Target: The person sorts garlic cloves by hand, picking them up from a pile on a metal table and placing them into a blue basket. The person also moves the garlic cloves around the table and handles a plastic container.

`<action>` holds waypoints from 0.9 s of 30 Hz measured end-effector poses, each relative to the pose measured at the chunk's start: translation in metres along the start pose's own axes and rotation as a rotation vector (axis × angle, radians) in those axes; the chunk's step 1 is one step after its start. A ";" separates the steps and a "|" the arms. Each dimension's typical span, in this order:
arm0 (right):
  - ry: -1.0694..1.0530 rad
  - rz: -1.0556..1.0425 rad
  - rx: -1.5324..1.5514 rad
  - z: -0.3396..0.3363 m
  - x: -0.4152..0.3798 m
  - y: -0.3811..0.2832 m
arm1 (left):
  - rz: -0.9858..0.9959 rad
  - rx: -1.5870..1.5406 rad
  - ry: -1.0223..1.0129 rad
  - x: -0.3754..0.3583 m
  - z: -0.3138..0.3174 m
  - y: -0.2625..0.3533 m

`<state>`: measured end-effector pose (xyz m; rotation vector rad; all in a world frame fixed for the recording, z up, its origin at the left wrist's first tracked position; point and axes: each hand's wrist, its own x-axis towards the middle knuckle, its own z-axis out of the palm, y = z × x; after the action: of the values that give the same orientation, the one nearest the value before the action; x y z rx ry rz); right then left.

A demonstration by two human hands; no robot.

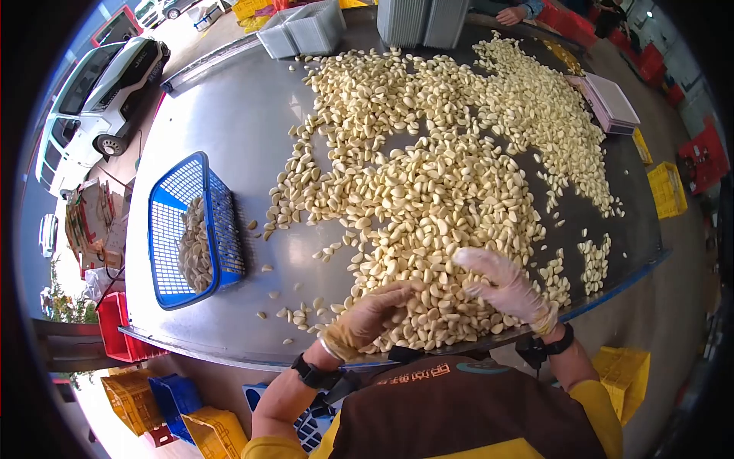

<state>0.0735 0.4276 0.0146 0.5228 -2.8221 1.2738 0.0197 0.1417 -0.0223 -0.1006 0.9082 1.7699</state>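
Observation:
Peeled garlic cloves [428, 199] lie in a wide, loose heap on a metal table [222, 107]. At the near edge of the heap, my gloved left hand [371, 315] rests against the cloves, its fingers stretched to the right and its thumb apart. My right hand [505, 287], in a thin whitish glove, is over the right side of the near cloves with its fingers spread toward the left. Neither hand shows a clove gripped in it, though the palms are partly hidden.
A blue plastic basket [205, 237] with darker cloves stands on the left. Clear plastic trays [313, 29] are stacked at the far edge, near another person's hand [511, 15]. A white tray [612, 99] lies at the right. Yellow crates [623, 379] stand below the table.

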 end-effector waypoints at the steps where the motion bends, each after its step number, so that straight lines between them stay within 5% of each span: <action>1: 0.074 0.213 -0.011 -0.018 -0.013 0.022 | 0.101 0.121 0.151 -0.029 -0.001 0.025; 4: 0.073 0.712 -0.415 -0.076 -0.096 0.106 | 0.618 0.654 0.863 -0.113 -0.042 0.084; 5: 0.059 0.722 -0.421 -0.083 -0.108 0.108 | 0.812 0.824 1.052 -0.136 -0.076 0.101; 6: -0.099 0.953 -0.292 -0.088 -0.118 0.107 | 0.854 0.924 1.224 -0.163 -0.114 0.117; 8: -0.407 1.243 -0.223 -0.076 -0.120 0.095 | 0.813 1.074 1.331 -0.212 -0.202 0.135; 9: -0.387 1.009 -0.394 -0.058 -0.124 0.091 | 0.535 1.491 1.639 -0.211 -0.200 0.132; 10: -0.331 1.033 -0.324 -0.036 -0.115 0.086 | 0.185 1.901 1.900 -0.207 -0.198 0.132; 11: -0.271 1.117 -0.143 -0.017 -0.104 0.085 | 0.244 2.025 1.950 -0.198 -0.206 0.120; 13: -0.169 1.139 0.023 0.011 -0.078 0.083 | 0.795 2.054 1.558 -0.145 -0.149 0.095; 14: -0.040 0.922 0.430 0.021 -0.059 0.073 | 0.797 1.965 1.323 -0.116 -0.105 0.079; 15: -0.102 0.977 0.514 0.031 -0.044 0.086 | 0.705 1.878 1.113 -0.090 -0.084 0.061; 17: 0.138 0.927 0.873 0.064 0.001 0.098 | 0.616 1.676 0.786 -0.044 -0.075 0.030; 20: 0.115 0.675 1.340 0.059 0.061 0.092 | 0.582 1.388 0.599 -0.012 -0.083 0.009; 22: -0.118 0.832 0.747 0.013 0.070 0.057 | 0.558 1.286 0.656 -0.032 -0.068 0.022; 23: -0.230 0.746 0.315 0.005 0.063 0.061 | 0.548 1.311 0.729 -0.045 -0.080 0.020; 24: -0.223 0.744 0.316 -0.002 0.049 0.062 | 0.539 1.330 0.800 -0.063 -0.097 0.014; 26: -0.219 0.391 -0.540 -0.005 0.017 0.050 | 0.216 1.165 0.993 -0.094 -0.121 -0.006; 27: -0.213 0.155 -0.560 0.002 0.006 0.041 | 0.222 1.151 0.996 -0.099 -0.120 -0.013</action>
<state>0.0553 0.4497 -0.0157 0.4378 -3.2448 0.4016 0.0279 -0.0078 -0.0665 -0.1274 2.5982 1.0604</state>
